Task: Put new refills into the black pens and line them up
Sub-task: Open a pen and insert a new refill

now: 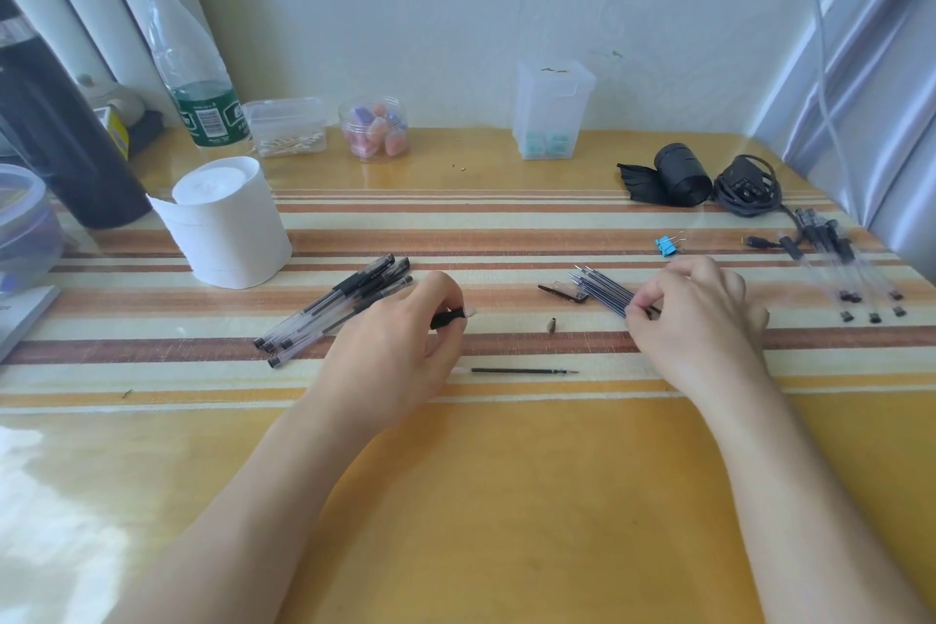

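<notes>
Hands lie well apart on the yellow table (456,497) with its brown-and-cream striped cloth. The left hand (400,345) curls its fingers round a clear pen barrel with a black grip (448,318), whose end pokes out toward three o'clock. The right hand (704,319) pinches the near end of a bundle of thin dark-blue refills (600,290) between thumb and fingertips. The refill tips fan out toward ten o'clock over the cloth.

At nine o'clock from the left hand, and partly hidden by it, lies a heap of capped black pens with clear barrels (334,309), slanted with the caps toward one o'clock. Between the hands sits a small metal pen tip (551,325). At twelve o'clock from it is a loose black pen cap (562,293), just beside the refill bundle. A single black refill (521,371) lies flat at six o'clock from the metal tip, its point toward three o'clock.

A blue binder clip (666,244) rests at twelve o'clock from the right hand, and a blurred row of clear pens (851,269) lies at two o'clock. A white toilet roll (228,218) stands upright at eleven o'clock from the heap.
</notes>
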